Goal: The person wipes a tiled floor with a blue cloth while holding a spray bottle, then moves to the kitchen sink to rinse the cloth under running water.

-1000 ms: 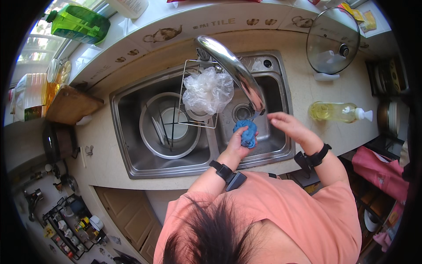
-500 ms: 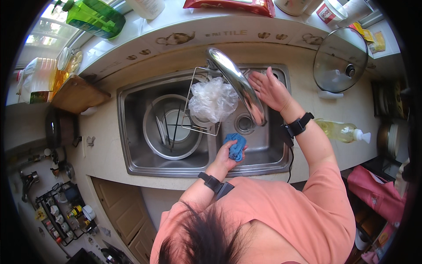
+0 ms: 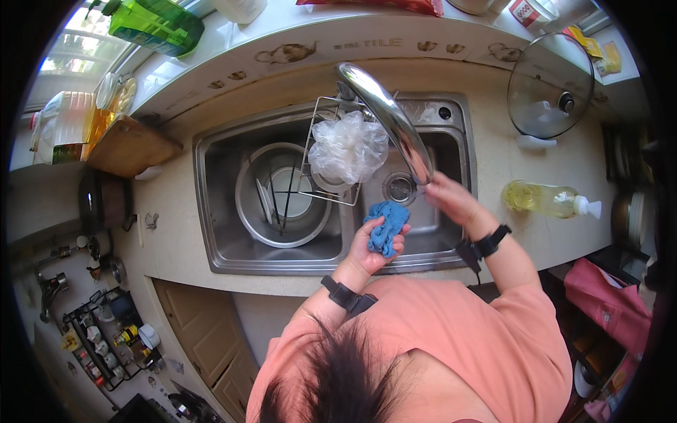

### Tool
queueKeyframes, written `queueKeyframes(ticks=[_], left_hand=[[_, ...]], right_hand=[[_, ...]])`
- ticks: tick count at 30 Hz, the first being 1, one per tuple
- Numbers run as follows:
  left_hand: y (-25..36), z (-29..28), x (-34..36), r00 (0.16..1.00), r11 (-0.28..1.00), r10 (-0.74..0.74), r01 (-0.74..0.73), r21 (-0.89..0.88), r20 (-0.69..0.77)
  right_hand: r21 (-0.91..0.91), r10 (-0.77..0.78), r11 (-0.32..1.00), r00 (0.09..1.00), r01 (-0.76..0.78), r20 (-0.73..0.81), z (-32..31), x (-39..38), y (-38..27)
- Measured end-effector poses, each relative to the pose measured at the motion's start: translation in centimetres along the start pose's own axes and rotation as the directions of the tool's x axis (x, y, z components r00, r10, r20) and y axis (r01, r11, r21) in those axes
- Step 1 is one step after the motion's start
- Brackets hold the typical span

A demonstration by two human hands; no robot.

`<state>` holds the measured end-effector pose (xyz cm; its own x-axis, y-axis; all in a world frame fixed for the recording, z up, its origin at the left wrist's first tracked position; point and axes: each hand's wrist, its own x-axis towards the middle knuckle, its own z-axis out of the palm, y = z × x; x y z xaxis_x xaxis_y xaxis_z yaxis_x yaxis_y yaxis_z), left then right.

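Note:
My left hand (image 3: 370,255) is closed around a crumpled blue cloth (image 3: 386,227), palm up over the front of the right basin. My right hand (image 3: 455,200) is at the tip of the curved chrome faucet (image 3: 395,127), its slightly blurred fingers stretched toward the spout; whether they touch it I cannot tell. Below lies the round drain (image 3: 400,189) of the double steel sink (image 3: 451,243). A clear plastic bag (image 3: 347,148) rests on a wire rack (image 3: 310,151) by the divider. The left basin holds a metal bowl (image 3: 243,208) with a white dish (image 3: 300,204) and dark chopsticks (image 3: 285,211).
A bottle of yellow liquid (image 3: 546,199) lies on the counter at right, near a glass lid (image 3: 550,92) leaning on the back wall. A wooden cutting board (image 3: 134,148) and a dark pot (image 3: 102,199) stand at left. A green pump bottle (image 3: 159,28) is on the ledge.
My right hand has come down and nearer from behind the faucet to beside its spout tip. My left hand keeps the blue cloth, shifted slightly right and turned more palm up.

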<state>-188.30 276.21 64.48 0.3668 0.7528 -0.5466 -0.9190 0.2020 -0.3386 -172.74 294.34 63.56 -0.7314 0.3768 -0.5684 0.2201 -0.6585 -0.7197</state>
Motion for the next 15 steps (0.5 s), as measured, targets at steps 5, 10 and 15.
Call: queueKeyframes(ticks=[5,10,15], left_hand=[[-2.6,1.0,0.9,0.978,0.979,-0.181,0.17,0.115,0.099],[-3.3,1.5,1.6,0.952,0.941,-0.304,0.291,0.173,0.049],[-3.0,3.0,2.0,0.969,0.823,-0.224,0.243,0.513,-0.1]], right_hand=[[0.558,-0.12,0.829,0.964,-0.033,0.235,3.7,-3.8,5.8],[0.631,-0.111,0.775,0.99,0.029,0.092,4.7,-3.8,5.3],[0.288,-0.021,0.957,0.997,0.043,-0.079,4.2,-2.3,3.1]])
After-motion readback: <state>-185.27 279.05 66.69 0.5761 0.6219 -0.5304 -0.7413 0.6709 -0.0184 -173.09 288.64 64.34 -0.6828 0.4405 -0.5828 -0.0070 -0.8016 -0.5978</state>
